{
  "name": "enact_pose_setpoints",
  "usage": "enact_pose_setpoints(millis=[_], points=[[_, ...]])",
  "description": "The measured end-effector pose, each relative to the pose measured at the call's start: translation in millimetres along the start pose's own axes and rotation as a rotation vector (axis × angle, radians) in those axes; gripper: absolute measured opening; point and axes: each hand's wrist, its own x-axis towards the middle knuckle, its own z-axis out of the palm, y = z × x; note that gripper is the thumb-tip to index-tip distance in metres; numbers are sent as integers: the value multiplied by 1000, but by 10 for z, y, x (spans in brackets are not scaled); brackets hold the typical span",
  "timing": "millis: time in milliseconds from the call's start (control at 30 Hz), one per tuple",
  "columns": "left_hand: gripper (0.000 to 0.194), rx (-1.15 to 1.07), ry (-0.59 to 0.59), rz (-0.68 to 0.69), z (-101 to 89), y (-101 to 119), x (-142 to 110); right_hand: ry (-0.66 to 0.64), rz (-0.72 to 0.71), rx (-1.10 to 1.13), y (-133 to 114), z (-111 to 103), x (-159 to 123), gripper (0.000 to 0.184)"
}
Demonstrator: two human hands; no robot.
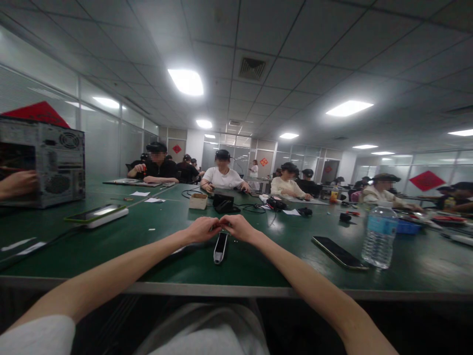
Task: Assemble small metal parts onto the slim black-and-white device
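Observation:
My left hand [202,229] and my right hand [238,228] meet over the green table, fingertips pinched together and touching. Whatever is between the fingers, if anything, is too small to make out. Just below them on the tabletop lies a slim white device with a dark screen [220,244], its narrow end towards me. A few tiny bits [235,241] lie by my right hand. Behind my hands stand a black boxy object [224,203] and a small open cardboard box [198,201].
A phone [340,253] and a water bottle [380,236] stand to the right. At left are a computer case [61,167], with another person's hand [18,185] at it, and a white device with a lit screen [98,214]. Co-workers sit across the green table [266,268].

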Motion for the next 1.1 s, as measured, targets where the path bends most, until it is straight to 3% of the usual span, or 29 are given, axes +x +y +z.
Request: enact_pose_setpoints(millis=[333,1100], points=[[18,-85,62,-19,-24,31,-6,33,62,39,-5,-11,3,15],[9,-94,21,-29,-97,78,-25,-3,29,22,-13,-7,4,13]])
